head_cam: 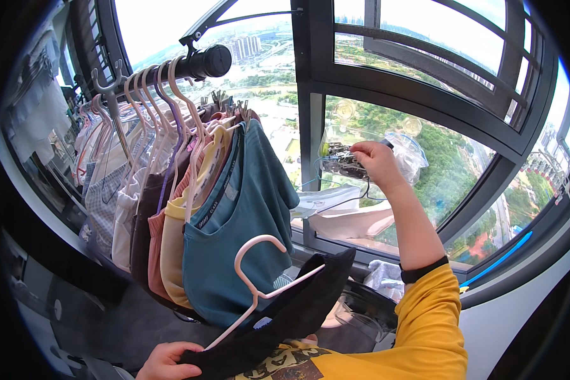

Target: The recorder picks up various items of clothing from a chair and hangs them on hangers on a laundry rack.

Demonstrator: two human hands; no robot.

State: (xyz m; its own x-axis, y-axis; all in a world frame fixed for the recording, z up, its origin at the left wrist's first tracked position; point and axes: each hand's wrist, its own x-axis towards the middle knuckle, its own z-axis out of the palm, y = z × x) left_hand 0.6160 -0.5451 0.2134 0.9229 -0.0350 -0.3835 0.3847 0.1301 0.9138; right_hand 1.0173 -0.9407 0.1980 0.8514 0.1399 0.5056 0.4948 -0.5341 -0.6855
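My left hand (171, 362) grips the lower left end of a pale pink clothes hanger (255, 289) and the black garment (294, 313) that hangs on it. The garment slopes up to the right, with a white label at its inner edge. My right hand (377, 164) reaches into a clear suction-cup basket (344, 176) on the window pane. Its thumb and fingertips are pinched together at a pile of metal clips (339, 154). Whether a clip is between them, I cannot tell.
At left, a black rail (209, 61) carries several garments on hangers, a teal T-shirt (240, 204) nearest. Light cloths (351, 218) hang below the basket, beside a plastic bag (406, 154). A black basin (370, 304) stands below. Dark window frames (422, 111) enclose the space.
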